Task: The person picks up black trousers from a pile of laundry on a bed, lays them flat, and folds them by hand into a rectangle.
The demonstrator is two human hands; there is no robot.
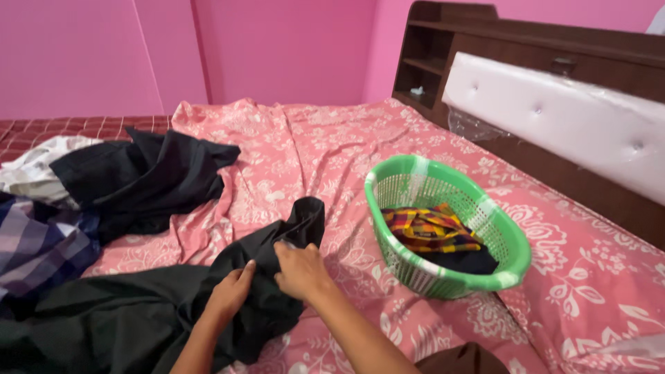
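Observation:
A large black garment [131, 312] lies spread across the near left of the bed. My left hand [232, 291] pinches a fold of it, fingers closed on the cloth. My right hand [299, 269] grips the same garment just to the right, near a raised black corner [305, 215]. A green plastic laundry basket [509, 239] sits to the right of my hands, tilted on the bed, with a yellow, red and purple checked cloth [429, 227] and a dark item inside.
A pile of clothes lies at the left: another black garment [152, 180], a blue checked shirt [34, 246] and a white piece [31, 170]. The pink floral bedsheet [332, 145] covers the bed. A white padded headboard [575, 121] in a dark wooden frame runs along the right.

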